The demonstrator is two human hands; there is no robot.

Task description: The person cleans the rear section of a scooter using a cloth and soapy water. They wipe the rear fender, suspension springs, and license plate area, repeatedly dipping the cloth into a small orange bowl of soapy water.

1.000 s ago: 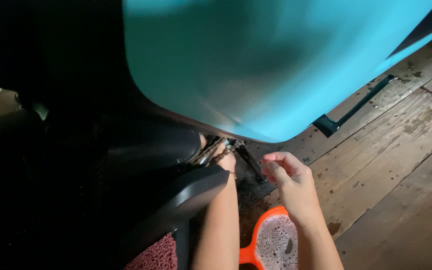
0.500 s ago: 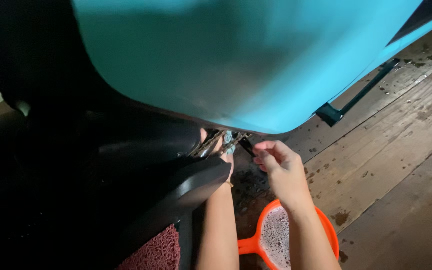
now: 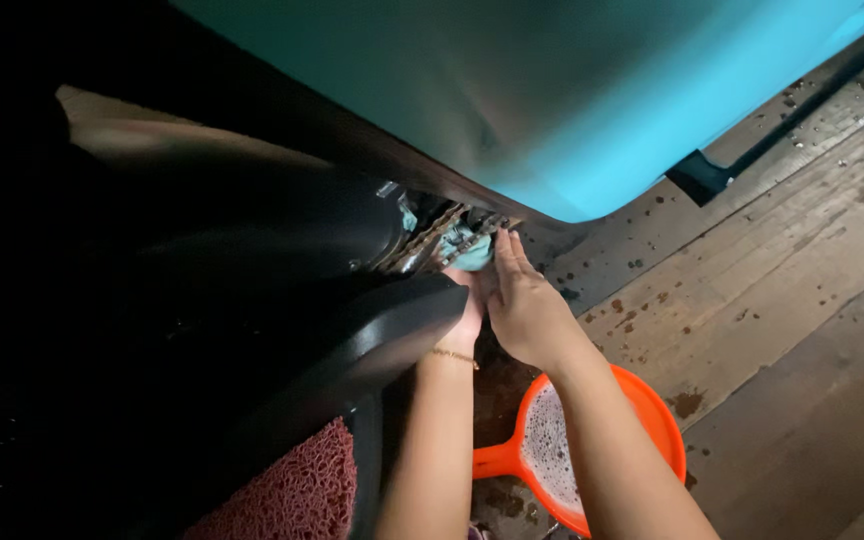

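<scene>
I look down under a turquoise body panel (image 3: 552, 90) of what looks like a scooter, where a stretch of drive chain (image 3: 430, 243) shows in the gap between that panel and the black guard (image 3: 382, 350) below it. A light blue cloth (image 3: 469, 250) is bunched against the chain, just right of the exposed links.

My left hand (image 3: 467, 310) reaches up from below, its wrist with a thin bracelet in view; the fingers disappear behind the guard and the cloth, so I cannot tell whether they are curled on the cloth or only pushing it. My right hand (image 3: 522, 300) is flat, fingers straight and together, palm turned left and pressed against the left hand and the cloth's edge. The two hands sit touching, closed in on the cloth from the right.

To do this wiping well, I judge that the cloth should wrap the links rather than just rest on one face, and that my fingertips should stay on the near side of the chain, away from where the links meet the hidden sprocket. Even pressure from both palms should keep the cloth from slipping out.

Near me on the wet wooden floor (image 3: 782, 290) sits an orange dipper (image 3: 652, 415) of sudsy water, directly below my right forearm, and a reddish mat (image 3: 302, 490) lies at the near left.
</scene>
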